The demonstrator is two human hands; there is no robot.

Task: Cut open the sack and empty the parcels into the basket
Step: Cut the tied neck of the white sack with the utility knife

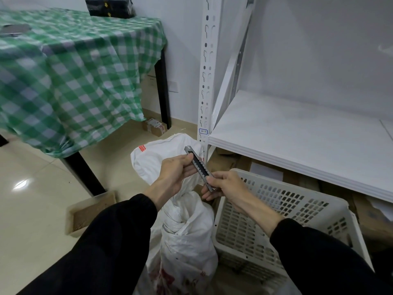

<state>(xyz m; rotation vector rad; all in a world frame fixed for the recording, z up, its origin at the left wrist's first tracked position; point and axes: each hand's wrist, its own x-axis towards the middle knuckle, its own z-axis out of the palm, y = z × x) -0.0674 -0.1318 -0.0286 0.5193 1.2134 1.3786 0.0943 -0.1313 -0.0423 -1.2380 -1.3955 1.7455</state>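
A white woven sack (187,231) stands on the floor in front of me, its neck bunched together below my hands and its loose top (157,154) flopped away from me. Above the neck I hold a grey utility knife (198,165) with both hands. My left hand (176,171) pinches its upper part. My right hand (225,184) grips its lower end. No blade shows clearly. A white perforated plastic basket (276,211) stands right of the sack and touches it; what I see of its inside holds nothing.
A white metal shelf (297,133) stands at the right, with cardboard under it. A table with a green checked cloth (70,77) is at the left, a black parcel (110,7) on top. A shallow tray (89,213) and a small carton (155,126) lie on the tiled floor.
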